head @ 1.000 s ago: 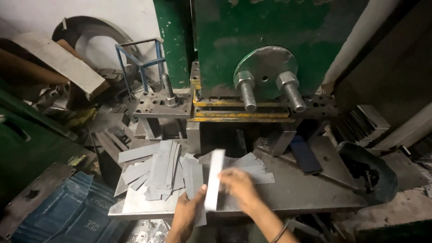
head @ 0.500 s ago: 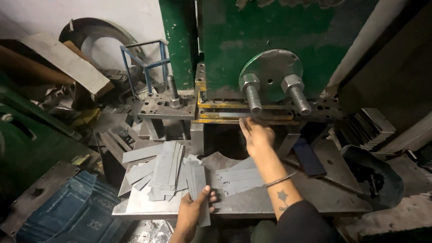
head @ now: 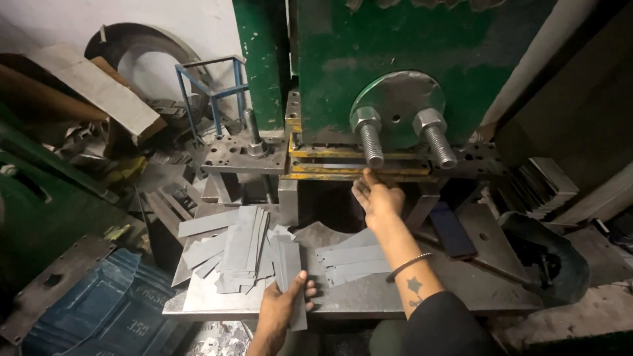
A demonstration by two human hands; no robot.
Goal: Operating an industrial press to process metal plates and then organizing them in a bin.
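1. Head view: the left hand (head: 285, 304) is near the bottom edge. Its fingers are closed around a flat grey metal strip (head: 292, 282), with the thumb on top.
2. The metal strip in that hand lies on the grey steel table (head: 369, 296), close to its near edge. It points away from the person.
3. Just to the left of that strip is a messy pile of metal strips (head: 231, 250). They lie on top of one another and fan out on the left part of the table.
4. The right hand (head: 379, 198) reaches far forward, up to the big green press machine (head: 369, 53). Its fingers are stretched out and spread. The fingertips touch the yellow slot (head: 330, 155) at the bottom of the machine. I cannot tell if a strip is under the fingers.
5. A thin bangle (head: 409, 266) is on the right arm, and a small star mark (head: 415, 285) is just below it.
6. Under the right arm lie two more flat strips (head: 349, 264), side by side on the table.
7. Above the right hand is a round metal plate (head: 399, 99) with two big bolts (head: 369, 135) sticking out.
8. Far to the left stands a blue wire frame (head: 211, 92). A blue bin (head: 99, 316) is at the near left, lower than the table.
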